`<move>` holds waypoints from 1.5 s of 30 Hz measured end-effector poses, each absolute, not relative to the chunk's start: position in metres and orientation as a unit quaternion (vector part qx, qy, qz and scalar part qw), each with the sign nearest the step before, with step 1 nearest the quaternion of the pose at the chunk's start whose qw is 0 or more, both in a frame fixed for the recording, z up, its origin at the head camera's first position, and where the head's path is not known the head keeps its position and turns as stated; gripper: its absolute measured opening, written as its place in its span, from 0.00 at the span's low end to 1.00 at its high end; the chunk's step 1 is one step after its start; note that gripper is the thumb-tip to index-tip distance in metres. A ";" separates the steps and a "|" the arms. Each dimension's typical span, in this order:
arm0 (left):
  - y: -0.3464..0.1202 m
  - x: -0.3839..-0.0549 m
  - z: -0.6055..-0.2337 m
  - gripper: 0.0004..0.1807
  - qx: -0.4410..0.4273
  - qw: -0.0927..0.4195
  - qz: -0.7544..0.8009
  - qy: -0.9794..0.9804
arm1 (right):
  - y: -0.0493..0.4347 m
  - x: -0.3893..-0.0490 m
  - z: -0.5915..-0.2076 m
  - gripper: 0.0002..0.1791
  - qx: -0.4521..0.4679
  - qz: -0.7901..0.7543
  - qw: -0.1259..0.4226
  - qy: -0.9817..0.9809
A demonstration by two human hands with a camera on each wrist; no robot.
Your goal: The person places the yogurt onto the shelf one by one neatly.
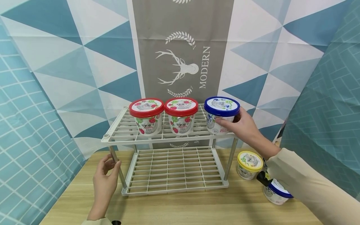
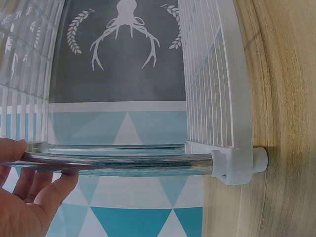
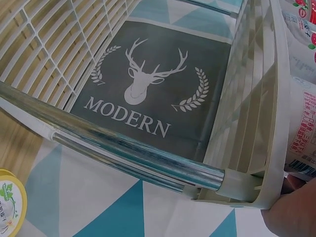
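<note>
My right hand (image 1: 246,128) grips a blue-lidded tub (image 1: 220,126) by its side, at the right end of the upper shelf (image 1: 197,137) of a white two-tier rack. Left of it on that shelf stand two red-lidded tubs with strawberry prints, one at the left (image 1: 149,125) and one in the middle (image 1: 181,125). My left hand (image 1: 107,178) holds the rack's front left metal post (image 1: 113,154) between thumb and fingers, also seen in the left wrist view. In the right wrist view the right hand (image 3: 294,210) shows only partly, at the shelf's corner under the tub.
On the wooden table (image 1: 197,209), right of the rack, stand a yellow-lidded tub (image 1: 248,165) and another blue-lidded tub (image 1: 277,192), partly hidden by the right sleeve (image 1: 295,175). The lower shelf (image 1: 174,168) holds nothing. A patterned cloth (image 1: 253,40) hangs behind.
</note>
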State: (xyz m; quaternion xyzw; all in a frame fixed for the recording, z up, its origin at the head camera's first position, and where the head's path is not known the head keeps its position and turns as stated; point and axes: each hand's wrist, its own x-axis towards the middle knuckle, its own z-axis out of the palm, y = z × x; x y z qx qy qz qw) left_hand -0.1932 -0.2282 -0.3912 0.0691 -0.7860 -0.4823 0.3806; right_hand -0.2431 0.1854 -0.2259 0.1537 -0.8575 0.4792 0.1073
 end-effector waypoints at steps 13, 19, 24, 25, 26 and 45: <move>-0.228 -0.191 -0.390 0.20 0.065 0.392 -0.478 -0.783 | 0.184 -0.239 -0.224 0.44 0.144 0.469 0.069 -0.869; -0.229 -0.191 -0.390 0.20 0.065 0.389 -0.477 -0.785 | 0.174 -0.234 -0.226 0.54 0.103 0.473 0.086 -0.871; -0.229 -0.191 -0.391 0.20 0.067 0.388 -0.481 -0.783 | 0.165 -0.232 -0.230 0.57 0.086 0.475 0.126 -0.866; -0.228 -0.191 -0.391 0.19 0.068 0.388 -0.483 -0.782 | 0.163 -0.232 -0.230 0.57 0.086 0.475 0.131 -0.866; -0.228 -0.191 -0.391 0.19 0.068 0.389 -0.483 -0.782 | 0.162 -0.232 -0.230 0.57 0.086 0.474 0.137 -0.866; -0.227 -0.192 -0.390 0.20 0.066 0.390 -0.483 -0.781 | 0.176 -0.234 -0.216 0.51 0.112 0.492 0.066 -0.861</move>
